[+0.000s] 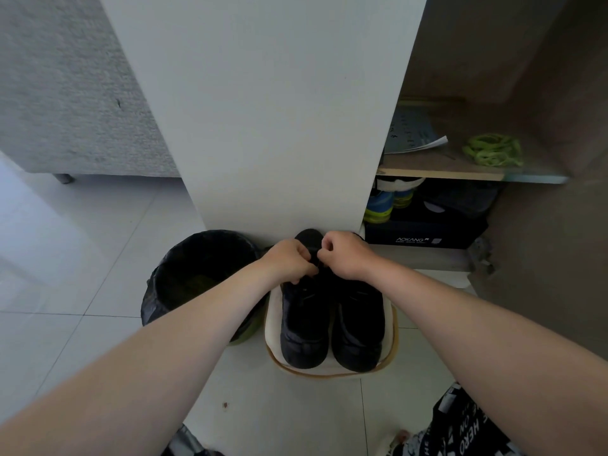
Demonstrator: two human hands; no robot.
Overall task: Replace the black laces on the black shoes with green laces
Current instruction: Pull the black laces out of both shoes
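Two black shoes stand side by side on a low white stool point(391, 327), toes toward me: the left shoe point(304, 327) and the right shoe point(360, 324). My left hand point(289, 261) and my right hand point(345, 255) are both curled over the far end of the left shoe, fingers pinching its black lace point(316, 258). The lace is mostly hidden by my fingers. A bundle of green laces point(493, 149) lies on a wooden cabinet shelf at the upper right, away from both hands.
A bin lined with a black bag point(197, 274) stands just left of the stool. A white cabinet panel point(263, 110) rises behind the shoes. Under the shelf sit a dark shoebox point(424, 232) and blue-and-yellow sneakers point(381, 205). Papers point(414, 136) lie on the shelf.
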